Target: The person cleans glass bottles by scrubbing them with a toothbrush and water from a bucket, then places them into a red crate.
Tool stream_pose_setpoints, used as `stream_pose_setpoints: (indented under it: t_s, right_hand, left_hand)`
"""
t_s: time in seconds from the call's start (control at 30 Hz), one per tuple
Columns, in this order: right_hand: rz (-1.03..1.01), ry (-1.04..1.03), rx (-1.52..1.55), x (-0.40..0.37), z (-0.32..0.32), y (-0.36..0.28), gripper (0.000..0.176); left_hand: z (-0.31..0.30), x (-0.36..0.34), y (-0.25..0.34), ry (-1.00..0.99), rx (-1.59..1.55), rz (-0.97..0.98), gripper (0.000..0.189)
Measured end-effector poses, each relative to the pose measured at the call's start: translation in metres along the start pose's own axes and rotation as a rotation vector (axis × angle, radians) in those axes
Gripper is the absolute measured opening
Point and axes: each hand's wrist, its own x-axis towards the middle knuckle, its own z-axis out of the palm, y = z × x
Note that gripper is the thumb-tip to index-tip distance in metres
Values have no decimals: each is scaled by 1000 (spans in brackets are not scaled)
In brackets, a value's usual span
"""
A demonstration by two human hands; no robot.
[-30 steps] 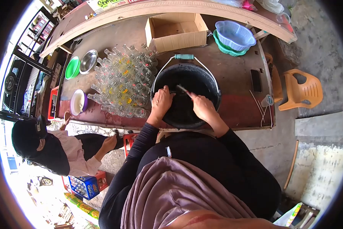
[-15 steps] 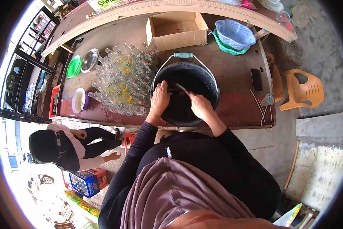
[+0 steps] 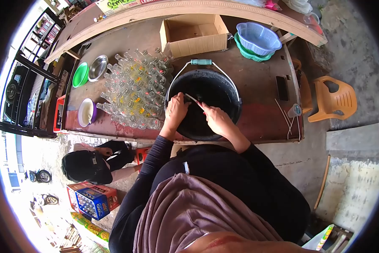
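The right hand [image 3: 218,120] is closed round the reddish handle of one knife [image 3: 195,100], whose pale blade slants far and left over the bucket [image 3: 204,134]. The left hand [image 3: 177,111] has its fingers curled narrow at the bucket's left side, close to the blade's tip; whether it grips anything is hidden. The knife is above the bucket's opening, between the two hands. The bucket is black, with one wire handle and a teal grip [image 3: 201,62] at its far side; its dark inside is hard to make out.

Left of the bucket stand dozens of clear glass bottles [image 3: 134,90], too crowded to count; their red and yellow print is too small to read. Further left are three bowls: a green bowl [image 3: 80,74] and a metal bowl [image 3: 98,68] side by side, and a purple bowl [image 3: 87,112] with a pale inside, nearer. One open cardboard box [image 3: 198,44] sits beyond the bucket. To its right, a light blue basin [image 3: 259,39] rests in a green one. On the right lie one black phone [image 3: 282,88] and several thin sticks [image 3: 285,119], beside one plastic cup [image 3: 295,110]; the cup's label is unreadable.

At the far left, a sign [image 3: 118,4] reads "Semes", cut off. A vehicle's plate [image 3: 62,80] shows "8670", its letters less clear. One orange chair [image 3: 335,99] stands right of the table [image 3: 261,122]. At the near left, one other person [image 3: 88,166] bends beside a blue crate [image 3: 92,203] of bottles; its white lettering is illegible.
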Motion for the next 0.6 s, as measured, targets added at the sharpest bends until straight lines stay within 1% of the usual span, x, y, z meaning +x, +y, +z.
stream_pose_setpoints:
  t_s: [0.07, 0.1, 0.13, 0.17, 0.2, 0.23, 0.27, 0.3, 0.33, 0.37, 0.4, 0.43, 0.47, 0.5, 0.53, 0.57, 0.6]
  right_hand:
    - [43, -34, -59, 2, -2, -3, 37]
    - [108, -78, -119, 7, -4, 1, 39]
    - [205, -72, -164, 8, -5, 4, 39]
    - [237, -102, -162, 8, -7, 6, 39]
    - [269, -132, -161, 9, -10, 7, 39]
    - [265, -128, -164, 10, -11, 7, 39]
    - [119, -95, -57, 6, -10, 6, 39]
    - [-24, -61, 52, 2, -7, 4, 39]
    - [-21, -60, 55, 0, -5, 4, 39]
    - [3, -13, -14, 0, -2, 5, 35]
    - [26, 33, -86, 0, 0, 8, 31]
    - [222, -43, -181, 5, 3, 11, 38]
    - [222, -41, -182, 4, 5, 13, 38]
    - [137, -9, -155, 2, 4, 13, 38]
    - [54, 19, -126, 0, -1, 8, 38]
    - [-55, 9, -8, -3, -8, 2, 36]
    - [-51, 8, -3, -5, -9, -1, 36]
  left_hand:
    - [-6, 2, 15, -121, 98, -208, 33]
    - [-4, 1, 13, -116, 98, -207, 33]
    - [2, 0, 8, -10, 60, -142, 32]
    - [5, 0, 3, 96, 23, -76, 31]
    - [5, 2, -1, 102, 24, -73, 31]
    - [5, 2, -6, 96, 13, 1, 32]
    - [6, 1, -9, 83, 3, 73, 34]
    - [5, -1, -6, 78, 4, 72, 34]
    - [3, -1, -3, -9, 44, -25, 34]
    - [2, -1, 2, -92, 84, -121, 35]
    - [-1, 0, 8, -91, 82, -119, 35]
    - [-4, 1, 14, -113, 104, -163, 36]
    - [-6, 2, 16, -134, 127, -206, 37]
    - [-3, 3, 10, -132, 128, -205, 37]
    - [2, 2, 2, -17, 62, -53, 38]
    - [7, -1, -7, 94, -4, 98, 39]
    - [3, -3, -2, 88, -3, 98, 39]
